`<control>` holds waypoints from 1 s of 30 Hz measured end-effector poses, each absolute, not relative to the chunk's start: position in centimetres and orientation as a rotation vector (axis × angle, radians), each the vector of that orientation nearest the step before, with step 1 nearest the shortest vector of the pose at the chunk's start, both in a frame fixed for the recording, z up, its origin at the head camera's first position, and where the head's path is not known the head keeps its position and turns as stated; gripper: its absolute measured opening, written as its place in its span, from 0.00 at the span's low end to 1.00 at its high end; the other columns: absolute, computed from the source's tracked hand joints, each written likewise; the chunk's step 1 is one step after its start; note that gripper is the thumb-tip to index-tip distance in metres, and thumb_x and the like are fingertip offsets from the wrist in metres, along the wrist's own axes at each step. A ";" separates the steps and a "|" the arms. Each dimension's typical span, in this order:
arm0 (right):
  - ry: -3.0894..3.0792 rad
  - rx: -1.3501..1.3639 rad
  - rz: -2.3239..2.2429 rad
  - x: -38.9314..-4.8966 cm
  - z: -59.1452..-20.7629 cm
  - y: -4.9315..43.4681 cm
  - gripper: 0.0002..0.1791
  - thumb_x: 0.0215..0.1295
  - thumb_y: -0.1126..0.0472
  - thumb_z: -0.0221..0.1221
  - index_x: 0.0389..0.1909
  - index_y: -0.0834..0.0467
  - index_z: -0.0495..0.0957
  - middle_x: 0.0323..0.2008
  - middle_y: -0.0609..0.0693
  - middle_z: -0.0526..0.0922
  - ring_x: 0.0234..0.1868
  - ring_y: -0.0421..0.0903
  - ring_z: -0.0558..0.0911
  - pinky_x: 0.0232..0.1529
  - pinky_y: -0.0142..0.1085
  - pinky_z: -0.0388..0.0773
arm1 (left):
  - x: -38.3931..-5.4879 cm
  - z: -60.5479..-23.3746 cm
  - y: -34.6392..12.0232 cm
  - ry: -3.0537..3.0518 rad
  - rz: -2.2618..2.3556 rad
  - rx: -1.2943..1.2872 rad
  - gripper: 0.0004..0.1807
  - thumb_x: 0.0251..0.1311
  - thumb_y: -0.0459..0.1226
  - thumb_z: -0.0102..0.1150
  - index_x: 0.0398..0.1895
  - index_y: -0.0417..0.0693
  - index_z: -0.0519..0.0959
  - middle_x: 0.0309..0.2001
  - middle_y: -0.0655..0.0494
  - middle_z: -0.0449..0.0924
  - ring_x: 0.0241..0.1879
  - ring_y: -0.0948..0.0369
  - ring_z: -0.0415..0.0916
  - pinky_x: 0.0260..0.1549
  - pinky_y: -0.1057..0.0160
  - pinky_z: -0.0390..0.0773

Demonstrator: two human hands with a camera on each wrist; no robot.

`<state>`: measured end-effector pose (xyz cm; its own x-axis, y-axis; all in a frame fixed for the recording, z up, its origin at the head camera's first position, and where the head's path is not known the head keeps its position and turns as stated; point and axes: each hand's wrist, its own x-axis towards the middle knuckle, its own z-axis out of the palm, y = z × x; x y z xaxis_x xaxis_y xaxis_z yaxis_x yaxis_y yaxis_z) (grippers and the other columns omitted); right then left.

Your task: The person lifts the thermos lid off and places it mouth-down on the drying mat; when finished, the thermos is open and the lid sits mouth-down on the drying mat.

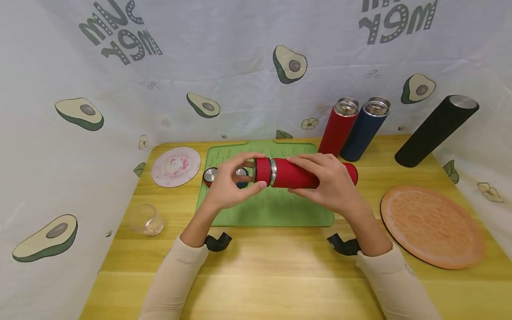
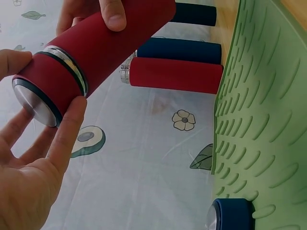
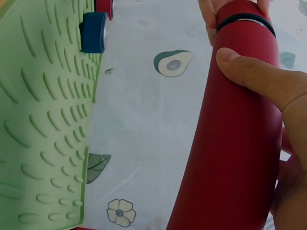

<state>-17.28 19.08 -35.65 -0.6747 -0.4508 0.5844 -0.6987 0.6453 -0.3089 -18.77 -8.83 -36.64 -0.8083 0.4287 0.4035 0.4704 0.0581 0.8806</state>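
Level over the green mat point(image 1: 240, 218), a red thermos point(image 1: 294, 173) lies sideways between both hands. My right hand point(image 1: 330, 182) grips its body, thumb on one side and fingers on the other. With fingertips and thumb, my left hand point(image 1: 230, 184) holds the red lid point(image 2: 48, 88) at the left end. A silver ring point(image 2: 67, 67) shows between lid and body, and the lid's steel top faces left. Behind the left hand on the mat are a blue lid point(image 3: 94, 32) and another red lid point(image 1: 210, 174), the blue one partly hidden by that hand in the head view.
An uncapped red thermos point(image 1: 338, 126) and an uncapped blue thermos point(image 1: 366, 129) stand behind the mat. A black thermos point(image 1: 434, 133) stands farther right, by an orange round placemat point(image 1: 432, 226). On the left are a pink round mat point(image 1: 176, 166) and a clear glass point(image 1: 150, 220).
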 end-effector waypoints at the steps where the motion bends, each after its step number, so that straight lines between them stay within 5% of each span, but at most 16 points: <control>1: -2.409 0.892 0.728 -17.3 -35.7 19.0 0.43 0.39 0.55 0.85 0.62 0.51 0.82 0.56 0.54 0.85 0.56 0.54 0.82 0.51 0.53 0.80 | -18.8 -36.6 -8.9 -2.256 -1.909 -0.952 0.29 0.58 0.34 0.72 0.65 0.55 0.79 0.62 0.56 0.78 0.54 0.56 0.82 0.43 0.55 0.90; 9: -2.460 0.801 0.738 -17.7 -35.9 19.6 0.48 0.41 0.60 0.84 0.69 0.51 0.76 0.60 0.57 0.83 0.57 0.59 0.81 0.53 0.58 0.81 | -18.9 -36.5 -9.0 -2.243 -1.921 -0.915 0.33 0.58 0.32 0.70 0.69 0.46 0.74 0.63 0.50 0.78 0.55 0.54 0.79 0.45 0.58 0.89; 15: -2.444 0.697 0.856 -18.4 -35.9 21.7 0.47 0.44 0.64 0.82 0.69 0.52 0.75 0.59 0.56 0.81 0.57 0.58 0.80 0.51 0.57 0.84 | -19.6 -37.1 -9.0 -2.272 -1.868 -0.886 0.32 0.58 0.34 0.72 0.68 0.49 0.76 0.58 0.51 0.80 0.53 0.56 0.77 0.46 0.60 0.87; 22: -2.398 0.486 1.099 -18.8 -35.5 25.1 0.48 0.50 0.68 0.78 0.74 0.50 0.70 0.65 0.56 0.78 0.61 0.38 0.75 0.56 0.15 0.70 | -21.1 -39.1 -8.6 -2.473 -1.673 -0.863 0.35 0.58 0.42 0.75 0.70 0.59 0.75 0.65 0.56 0.78 0.61 0.61 0.75 0.56 0.60 0.84; 25: -2.409 0.341 1.182 -18.9 -35.1 26.4 0.46 0.57 0.65 0.75 0.76 0.43 0.66 0.68 0.53 0.76 0.64 0.39 0.74 0.62 0.19 0.72 | -21.7 -40.1 -8.3 -2.552 -1.558 -0.836 0.36 0.57 0.43 0.75 0.71 0.58 0.75 0.65 0.57 0.78 0.61 0.62 0.76 0.57 0.61 0.83; 30: -2.379 0.108 1.318 -19.3 -35.0 28.1 0.44 0.65 0.60 0.70 0.78 0.36 0.61 0.74 0.46 0.70 0.73 0.51 0.70 0.78 0.46 0.65 | -22.4 -41.3 -7.7 -2.644 -1.388 -0.793 0.36 0.57 0.42 0.75 0.71 0.54 0.75 0.65 0.55 0.78 0.58 0.57 0.79 0.55 0.57 0.83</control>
<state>-19.27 28.11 -35.01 -0.9101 0.1310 0.3932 -0.2638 0.5484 -0.7935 -22.40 -7.74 -41.32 -0.8670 0.4155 0.2749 0.4622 0.4647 0.7552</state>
